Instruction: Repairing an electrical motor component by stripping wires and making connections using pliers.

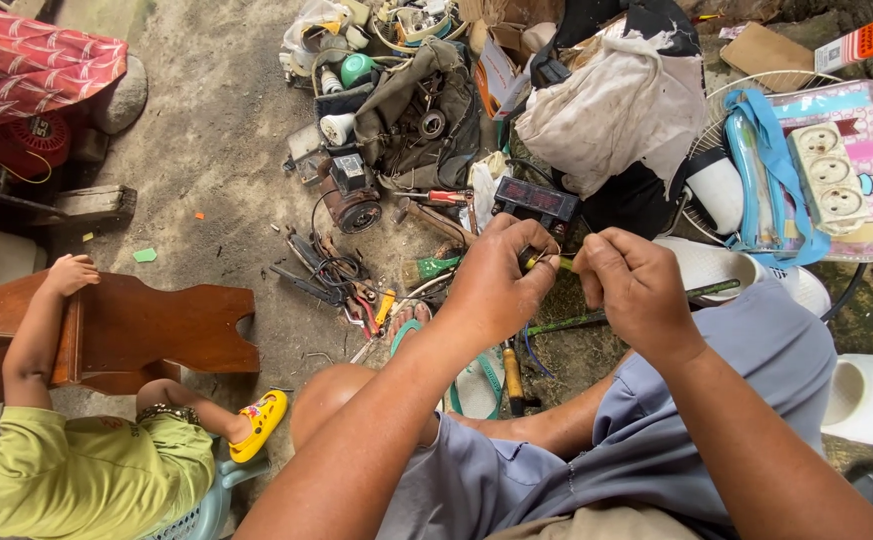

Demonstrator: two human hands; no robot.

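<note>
Far left of the black meter box [536, 200], a kid in a green shirt [76, 470] sits by a brown wood stool [146, 330] & rests a hand on top of it. The kid has a yellow sandal [261, 420] on. Closer to the box, still on its left, a mess of small tools [336, 275] lies on the dirt floor [226, 110], w/ a small round motor [351, 200] just above them.

Right below the box is the left hand [496, 285]. Its fingers are curled in & pinch one end of a tiny yellow-green wire bit [546, 262]. The bit sits in the air just under the box, between both hands. The right hand [636, 290] is just right of it. Its thumb & first finger are pressed together on the other end. Rest of those fingers are tucked in.

Looks like the step in hand is small close-up work on that wire end, both hands holding it tight. I think the next move needs a still grip & tiny, slow finger moves, bc the bit is so little it could slip out. What the end looks like up close, can't tell.

Right of the box is a dirty white cloth [616, 100]. Far right, a white plug strip [831, 175] lies in a clear bag.
</note>
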